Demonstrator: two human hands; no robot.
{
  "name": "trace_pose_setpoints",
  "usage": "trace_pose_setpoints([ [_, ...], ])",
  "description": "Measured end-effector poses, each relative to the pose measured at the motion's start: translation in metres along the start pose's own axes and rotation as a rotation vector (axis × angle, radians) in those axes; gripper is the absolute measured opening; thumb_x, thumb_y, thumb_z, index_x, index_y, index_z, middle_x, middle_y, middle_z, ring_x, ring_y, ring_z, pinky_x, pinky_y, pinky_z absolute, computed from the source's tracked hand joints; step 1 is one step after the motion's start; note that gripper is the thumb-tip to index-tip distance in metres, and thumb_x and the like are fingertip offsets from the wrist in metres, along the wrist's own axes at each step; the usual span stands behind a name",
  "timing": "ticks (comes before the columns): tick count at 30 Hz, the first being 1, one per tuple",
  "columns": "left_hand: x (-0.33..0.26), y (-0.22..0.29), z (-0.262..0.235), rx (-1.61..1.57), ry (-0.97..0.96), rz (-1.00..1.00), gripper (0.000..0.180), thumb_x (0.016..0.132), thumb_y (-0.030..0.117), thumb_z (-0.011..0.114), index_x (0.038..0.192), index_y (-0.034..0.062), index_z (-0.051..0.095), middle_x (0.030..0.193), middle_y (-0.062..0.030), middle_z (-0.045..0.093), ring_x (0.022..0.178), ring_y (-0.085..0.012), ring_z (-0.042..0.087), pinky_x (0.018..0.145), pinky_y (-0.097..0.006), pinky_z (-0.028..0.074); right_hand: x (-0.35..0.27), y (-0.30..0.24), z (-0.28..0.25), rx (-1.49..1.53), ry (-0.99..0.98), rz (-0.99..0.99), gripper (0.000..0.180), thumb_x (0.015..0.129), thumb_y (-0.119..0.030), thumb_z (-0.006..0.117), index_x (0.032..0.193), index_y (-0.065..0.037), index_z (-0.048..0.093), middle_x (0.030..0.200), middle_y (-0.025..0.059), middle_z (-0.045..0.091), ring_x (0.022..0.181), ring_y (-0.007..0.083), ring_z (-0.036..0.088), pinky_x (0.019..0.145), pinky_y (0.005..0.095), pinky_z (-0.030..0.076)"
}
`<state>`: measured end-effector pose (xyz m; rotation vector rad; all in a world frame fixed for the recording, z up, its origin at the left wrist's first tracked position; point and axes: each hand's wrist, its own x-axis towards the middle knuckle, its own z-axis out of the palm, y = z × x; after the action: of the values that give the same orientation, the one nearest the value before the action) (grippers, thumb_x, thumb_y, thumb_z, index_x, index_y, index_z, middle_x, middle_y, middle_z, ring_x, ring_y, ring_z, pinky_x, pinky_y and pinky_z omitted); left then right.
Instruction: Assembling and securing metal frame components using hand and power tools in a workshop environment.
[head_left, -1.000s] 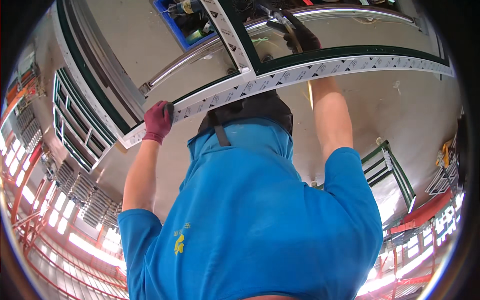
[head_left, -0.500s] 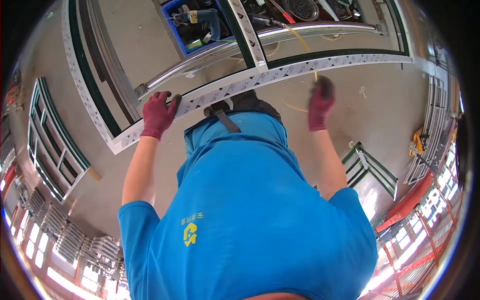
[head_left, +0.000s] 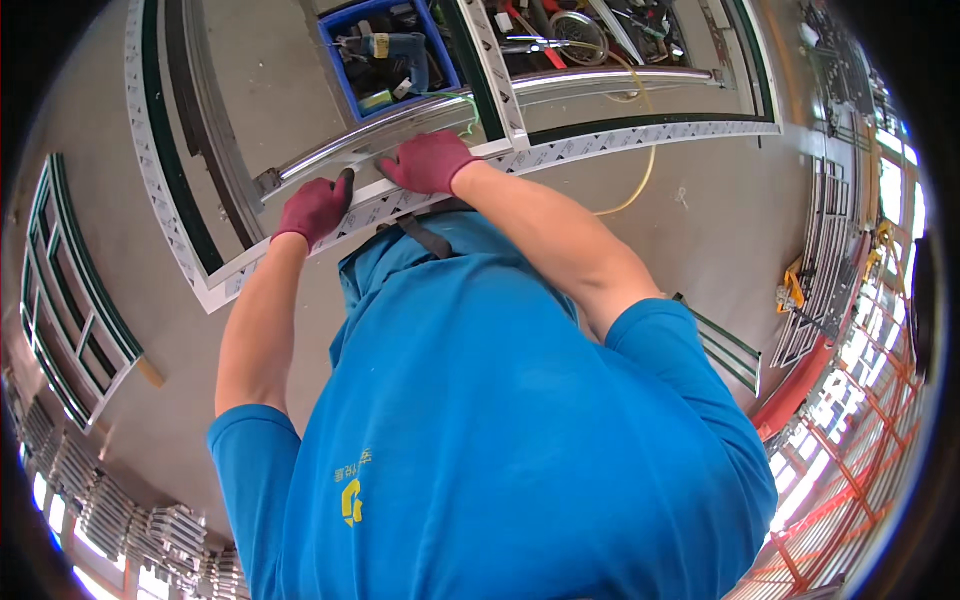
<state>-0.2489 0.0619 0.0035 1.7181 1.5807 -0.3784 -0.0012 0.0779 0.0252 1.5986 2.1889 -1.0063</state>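
A large window frame (head_left: 650, 135), white with printed film and dark green inner edges, lies across the upper middle. My left hand (head_left: 313, 212), in a maroon glove, is closed on its near rail, thumb stretched along the top. A short way to the right, my right hand (head_left: 430, 163), also gloved, is bent over the same rail with its fingertips pointing left. A pale strip of the rail runs between the two hands. The undersides of my fingers are hidden. Right of my right arm, a thin yellow hose (head_left: 645, 180) hangs past the rail.
Beyond the rail, a blue bin (head_left: 341, 82) holds a drill (head_left: 400, 48) and small tools. Right of it lie more tools and a round dish (head_left: 578, 38). A chrome bar (head_left: 330, 157) runs under the frame. Barred frames (head_left: 85, 290) stand at left; long profiles (head_left: 818, 250) at right.
My right hand has swung left from beside the yellow hose onto the near rail. My left hand stays on the rail. The view has shifted slightly.
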Motion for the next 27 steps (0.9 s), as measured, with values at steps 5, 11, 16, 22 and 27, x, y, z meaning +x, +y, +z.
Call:
trace_pose_setpoints([
  [5,-0.006,0.007,-0.002,0.027,0.026,0.029,0.073,0.106,0.063,0.036,0.101,0.0026,0.076,0.112,-0.0262,0.074,0.110,-0.0464,0.068,0.095,-0.055,0.051,-0.003,0.013,0.036,-0.026,0.416,-0.189,0.039,0.099,-0.046,0.058,0.099,-0.011,0.076,0.099,0.0158,0.076,0.095,0.0361,0.073,0.084,0.0499,0.057],
  [11,-0.038,-0.017,0.000,0.131,0.336,0.192,0.061,0.106,0.056,0.045,0.083,0.0071,0.073,0.089,-0.0201,0.071,0.091,-0.0425,0.069,0.078,-0.054,0.053,-0.003,0.010,0.022,-0.006,0.267,-0.097,0.040,0.099,-0.048,0.058,0.094,-0.013,0.077,0.093,0.0149,0.075,0.090,0.0360,0.073,0.079,0.0505,0.057],
  [16,-0.044,-0.021,0.011,0.100,0.348,0.086,0.060,0.106,0.053,0.046,0.081,0.0054,0.072,0.089,-0.0206,0.072,0.086,-0.0442,0.069,0.076,-0.055,0.054,-0.006,-0.001,0.014,0.029,0.189,-0.047,0.049,0.098,-0.051,0.056,0.085,-0.009,0.077,0.092,0.0183,0.075,0.090,0.0392,0.072,0.079,0.0517,0.057],
  [22,-0.034,-0.018,-0.002,0.044,0.284,0.032,0.062,0.106,0.054,0.045,0.083,0.0051,0.075,0.095,-0.0223,0.073,0.091,-0.0467,0.069,0.080,-0.057,0.052,0.005,0.009,0.015,0.064,0.195,-0.084,0.052,0.100,-0.051,0.054,0.087,-0.005,0.077,0.096,0.0201,0.075,0.092,0.0420,0.072,0.085,0.0528,0.056],
  [27,-0.028,-0.020,-0.013,0.044,0.173,0.036,0.065,0.107,0.053,0.039,0.086,0.0061,0.078,0.097,-0.0243,0.074,0.097,-0.0451,0.070,0.088,-0.057,0.053,0.003,-0.002,0.013,0.032,0.136,-0.034,0.052,0.101,-0.050,0.054,0.090,-0.005,0.078,0.098,0.0215,0.076,0.097,0.0418,0.072,0.089,0.0522,0.057],
])
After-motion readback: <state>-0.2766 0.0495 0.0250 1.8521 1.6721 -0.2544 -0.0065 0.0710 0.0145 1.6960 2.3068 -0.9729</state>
